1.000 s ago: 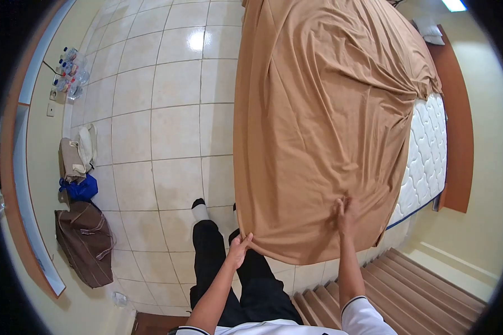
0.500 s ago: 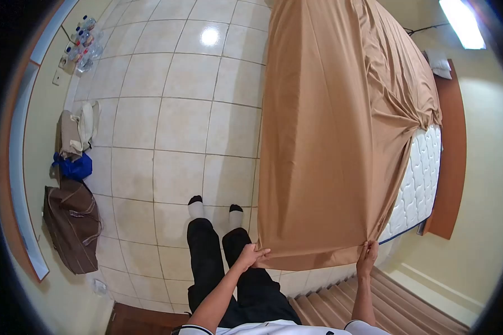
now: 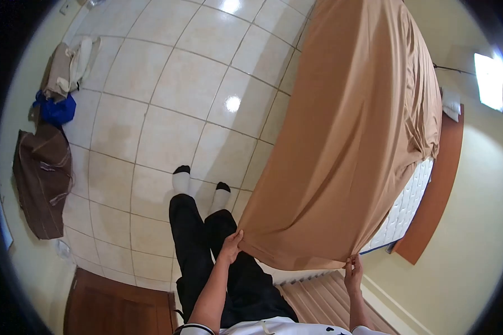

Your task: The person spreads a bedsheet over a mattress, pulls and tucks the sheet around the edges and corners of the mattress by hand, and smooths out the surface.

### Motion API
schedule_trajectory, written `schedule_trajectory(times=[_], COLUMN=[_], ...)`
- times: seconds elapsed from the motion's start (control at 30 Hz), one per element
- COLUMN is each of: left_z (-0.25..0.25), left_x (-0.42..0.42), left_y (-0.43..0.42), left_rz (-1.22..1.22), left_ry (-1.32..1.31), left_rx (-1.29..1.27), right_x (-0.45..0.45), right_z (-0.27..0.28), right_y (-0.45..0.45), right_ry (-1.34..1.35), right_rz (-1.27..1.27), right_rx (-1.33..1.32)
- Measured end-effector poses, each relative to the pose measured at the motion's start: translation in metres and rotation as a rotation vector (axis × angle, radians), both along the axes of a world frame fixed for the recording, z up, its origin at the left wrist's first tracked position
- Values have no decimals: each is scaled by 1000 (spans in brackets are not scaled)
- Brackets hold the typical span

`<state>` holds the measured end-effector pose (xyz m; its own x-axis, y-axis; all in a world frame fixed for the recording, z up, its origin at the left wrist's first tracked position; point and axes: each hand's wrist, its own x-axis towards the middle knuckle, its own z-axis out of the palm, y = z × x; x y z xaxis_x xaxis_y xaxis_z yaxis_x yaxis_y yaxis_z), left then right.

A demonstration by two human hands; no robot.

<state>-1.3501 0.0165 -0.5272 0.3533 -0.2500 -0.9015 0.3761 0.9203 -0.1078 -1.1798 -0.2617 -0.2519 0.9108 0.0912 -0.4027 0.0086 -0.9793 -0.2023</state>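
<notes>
A brown bed sheet (image 3: pixel 330 184) lies spread over the bed and stretches toward me. At its near left corner, my left hand (image 3: pixel 231 247) is closed on the edge. My right hand (image 3: pixel 352 271) pinches the hem farther right, close to the mattress corner. Between both hands the hem sags slightly in front of my legs. A strip of white quilted mattress (image 3: pixel 399 215) shows on the right, where the sheet does not cover it. Folds bunch together near the headboard side.
A wooden headboard (image 3: pixel 439 195) stands along the right wall, with a white pillow (image 3: pixel 451 105) by it. Left on the tiled floor (image 3: pixel 167 95) lie a brown bag (image 3: pixel 43 181), a blue bag (image 3: pixel 57 109) and a beige bag (image 3: pixel 61 72). Pleated curtain (image 3: pixel 330 298) hangs near my right arm.
Both hands, still gripping the sheet, have shifted left in view, the left one also slightly up. The sheet's near corner has swung left. The whole view has turned, bringing a wooden door into sight.
</notes>
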Motion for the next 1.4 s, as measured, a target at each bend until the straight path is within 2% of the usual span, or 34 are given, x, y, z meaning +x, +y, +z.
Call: schedule_trajectory(times=[0.03, 0.13, 0.2, 0.23, 0.3, 0.43, 0.5, 0.6, 0.67, 0.77, 0.87, 0.93, 0.97, 1.03, 1.13, 1.23, 1.27, 1.3, 1.33, 1.37, 1.4], left_z=[-6, -36, -57, -52, -48, -77, -82, -82, -95, -93, -83, -88, -92, -104, -123, -135, -135, -133, -133, -132, -136], left_x=[-6, -22, -28, -21, -6, -17, -24, -20, -22, -31, -36, -35, -36, -40, -48, -46, -49, -50, -54, -58, -65], left_y=[-7, -31, -51, -47, -39, -59, -76, -103, -111, -99, -87, -81, -78, -75, -82, -80, -79, -79, -81, -85, -98], left_rz=[11, -65, -459, -447, -556, -394, -346, -247, -291, -365, -372, -418, -418, -608, -514, -425, -425, -372, -321, -327, -215], left_ry=[7, 44, 26, 29, 154, 74, 64, 90, 78, 76, 131, 131, 136, 132, 235, 216, 216, 165, 113, 113, 50], left_rx=[-17, 95, 630, 620, 846, 659, 429, 444, 482, 463, 469, 716, 702, 726, 746, 638, 639, 522, 401, 396, 182], right_x=[2, 8, 16, 17, 14, 19, 23, 32, 35, 30, 16, 10, 7, 0, -12, -19, -23, -26, -31, -37, -44], right_z=[-1, 6, 2, 1, -11, -24, -25, -22, -30, -50, -66, -66, -65, -67, -68, -78, -85, -94, -101, -108, -113], right_y=[3, 19, 41, 49, 45, 37, 39, 47, 32, 15, 10, 40, 50, 58, 61, 53, 45, 39, 33, 27, 17], right_ry=[19, 80, 110, 141, 165, 248, 282, 394, 483, 490, 435, 423, 433, 449, 482, 457, 399, 340, 341, 197, 49], right_rz=[-10, 38, 44, 37, 46, 37, 35, 8, -26, -134, -134, -52, -22, 7, -10, -79, -222, -365, -368, -563, -758], right_rx=[59, -40, -13, 22, 13, -20, -49, -151, -107, -5, -78, -89, -113, -154, -254, -187, -97, -7, -7, -2, -5])
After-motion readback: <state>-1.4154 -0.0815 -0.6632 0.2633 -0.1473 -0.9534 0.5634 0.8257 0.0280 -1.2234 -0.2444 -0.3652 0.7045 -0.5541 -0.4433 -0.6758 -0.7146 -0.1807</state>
